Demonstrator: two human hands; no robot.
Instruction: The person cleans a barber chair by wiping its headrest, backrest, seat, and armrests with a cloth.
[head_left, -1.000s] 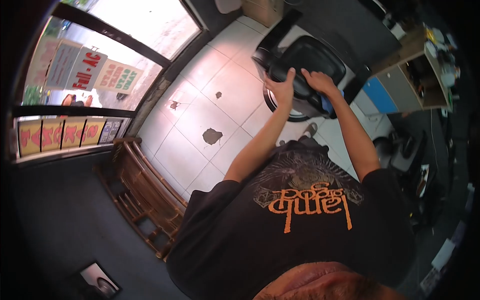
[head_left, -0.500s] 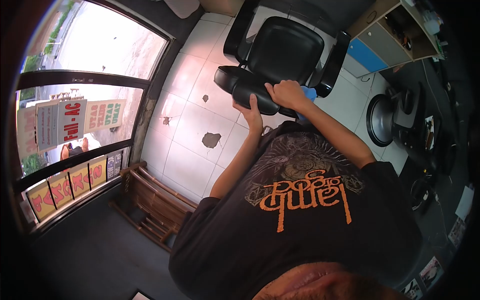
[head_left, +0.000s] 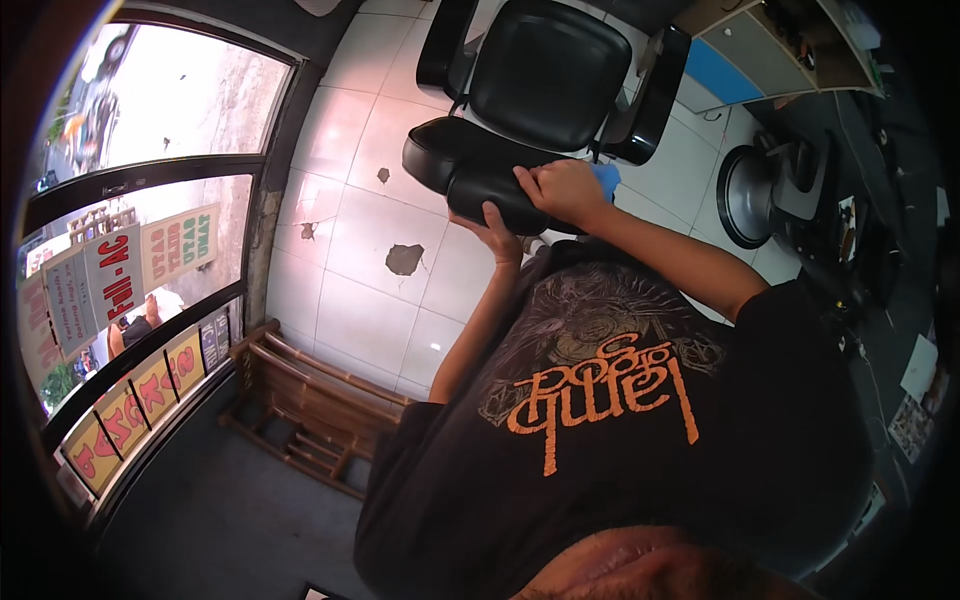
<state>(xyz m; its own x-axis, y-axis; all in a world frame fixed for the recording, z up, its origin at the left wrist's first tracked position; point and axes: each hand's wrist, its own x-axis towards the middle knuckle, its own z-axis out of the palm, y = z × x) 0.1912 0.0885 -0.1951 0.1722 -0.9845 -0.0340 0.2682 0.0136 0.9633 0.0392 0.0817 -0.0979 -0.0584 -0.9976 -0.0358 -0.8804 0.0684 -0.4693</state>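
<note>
A black barber chair (head_left: 548,75) stands in front of me, its padded headrest (head_left: 492,203) nearest my body. My left hand (head_left: 492,236) grips the headrest's near edge from below, thumb up against the padding and the other fingers mostly hidden under it. Over the top right end of the same headrest, my right hand (head_left: 566,190) is curled with its fingertips on the black padding. A piece of blue cloth (head_left: 607,180) shows just beyond the right hand's heel; whether that hand holds it cannot be made out.
Cracked white floor tiles (head_left: 405,260) lie left of the chair. A bamboo bench (head_left: 310,390) stands by the glass door (head_left: 150,230) with signs. At right are a black salon stool-like base (head_left: 748,197) and a cabinet with a blue door (head_left: 722,72).
The whole view has shifted, so the chair sits a little higher and further left. Both hands stay on the headrest, with the right hand's fingers slightly more curled.
</note>
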